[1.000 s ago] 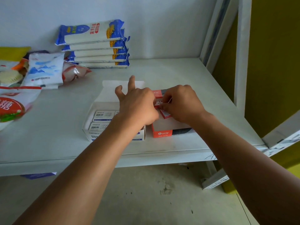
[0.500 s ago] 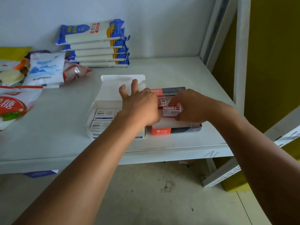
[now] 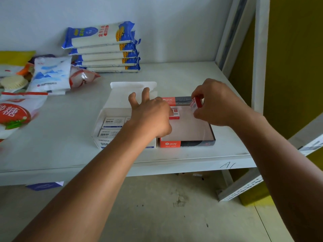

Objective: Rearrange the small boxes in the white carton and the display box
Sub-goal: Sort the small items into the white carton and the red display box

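- While the white carton (image 3: 104, 117) and the display box (image 3: 187, 143) sit side by side on the shelf (image 3: 201, 154), the right hand (image 3: 215, 103) pinches a small red box (image 3: 195, 104) above the display box.
- The left hand (image 3: 151, 114) (fingers spread, gripping nothing visible) rests beside another red box (image 3: 175, 114) inside it.

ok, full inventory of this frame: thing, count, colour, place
white carton: 1, white, lid open, shelf centre
small white boxes: at least 2 visible, inside the carton
display box: 1, red and dark, right of the carton, touching
small red boxes: 2; one in the display box, one held
noodle packs: about 5, blue and white, stacked at the wall
bags: several, mixed colours, shelf left
shelf: 1, white
left hand: over the carton's right side
right hand: fingers gripping a red box
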{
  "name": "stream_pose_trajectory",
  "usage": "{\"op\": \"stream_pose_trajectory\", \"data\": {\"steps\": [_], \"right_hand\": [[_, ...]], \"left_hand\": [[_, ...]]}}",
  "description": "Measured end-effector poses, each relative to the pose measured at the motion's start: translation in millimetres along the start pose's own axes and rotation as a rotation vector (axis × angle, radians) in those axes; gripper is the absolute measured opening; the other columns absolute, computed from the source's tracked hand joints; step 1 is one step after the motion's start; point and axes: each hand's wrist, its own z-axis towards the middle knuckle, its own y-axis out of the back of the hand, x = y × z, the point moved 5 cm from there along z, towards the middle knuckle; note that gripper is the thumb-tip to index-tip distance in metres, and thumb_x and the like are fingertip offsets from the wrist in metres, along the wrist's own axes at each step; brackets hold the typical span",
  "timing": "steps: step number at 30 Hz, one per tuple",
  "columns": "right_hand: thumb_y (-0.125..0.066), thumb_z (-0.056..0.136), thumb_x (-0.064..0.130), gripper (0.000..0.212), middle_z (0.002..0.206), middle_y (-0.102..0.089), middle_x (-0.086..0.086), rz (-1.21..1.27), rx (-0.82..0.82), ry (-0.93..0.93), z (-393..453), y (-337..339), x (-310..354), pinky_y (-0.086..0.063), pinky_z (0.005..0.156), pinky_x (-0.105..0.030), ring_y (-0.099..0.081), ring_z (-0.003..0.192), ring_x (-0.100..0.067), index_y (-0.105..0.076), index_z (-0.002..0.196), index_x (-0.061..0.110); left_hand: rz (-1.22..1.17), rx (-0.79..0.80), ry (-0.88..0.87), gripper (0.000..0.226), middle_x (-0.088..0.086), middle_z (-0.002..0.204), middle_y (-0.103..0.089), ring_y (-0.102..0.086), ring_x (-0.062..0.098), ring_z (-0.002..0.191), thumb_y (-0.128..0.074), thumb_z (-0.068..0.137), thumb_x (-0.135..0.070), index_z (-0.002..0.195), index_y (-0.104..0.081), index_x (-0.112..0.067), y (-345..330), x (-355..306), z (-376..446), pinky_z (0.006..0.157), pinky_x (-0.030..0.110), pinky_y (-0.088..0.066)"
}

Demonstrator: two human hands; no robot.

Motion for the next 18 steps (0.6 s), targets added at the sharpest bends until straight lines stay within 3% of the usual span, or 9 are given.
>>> {"op": "stream_pose_trajectory", "data": {"steps": [7, 10, 14, 18], "right_hand": [[-0.060, 0.089, 0.015, 0.036, 0.110, -0.067, -0.004, 0.068, 0.030, 0.081, -1.2, -28.0, 16.8, -0.056, 0.075, -0.041, -0.061, 0.091, -0.025, -0.055, 0.125, 0.021], [-0.060, 0.087, 0.015, 0.025, 0.104, -0.068, -0.009, 0.075, -0.030, 0.077, -2.4, -30.0, 11.7, -0.054, 0.074, -0.045, -0.061, 0.088, -0.029, -0.060, 0.112, 0.017], [-0.062, 0.085, 0.013, 0.023, 0.099, -0.059, -0.007, -0.041, -0.125, 0.068, -3.0, -26.9, 10.9, -0.049, 0.065, -0.034, -0.056, 0.080, -0.026, -0.070, 0.106, 0.014], [-0.068, 0.081, 0.020, 0.028, 0.099, -0.057, -0.004, -0.056, 0.039, 0.070, 1.2, -35.4, 11.1, -0.048, 0.066, -0.029, -0.055, 0.081, -0.020, -0.069, 0.109, 0.017]], "left_hand": [[-0.014, 0.020, 0.001, 0.046, 0.000, 0.132, -0.051, -0.007, 0.035, 0.147, -0.061, 0.073, -0.010, 0.113, -0.073, -0.032, -0.8, -0.4, -1.1, 0.111, 0.060, -0.006], [-0.008, 0.028, 0.004, 0.048, -0.001, 0.132, -0.050, -0.007, 0.034, 0.147, -0.062, 0.073, -0.010, 0.114, -0.071, -0.033, -1.8, 0.1, -0.7, 0.111, 0.060, -0.006], [-0.003, 0.024, 0.000, 0.048, -0.001, 0.132, -0.050, -0.008, 0.034, 0.147, -0.063, 0.074, -0.012, 0.116, -0.071, -0.034, -2.6, -0.4, -0.6, 0.111, 0.060, -0.007], [-0.005, 0.028, -0.003, 0.043, 0.000, 0.131, -0.051, -0.009, 0.033, 0.146, -0.064, 0.075, -0.015, 0.114, -0.071, -0.032, -3.3, -0.4, -0.6, 0.111, 0.059, -0.008]]}}
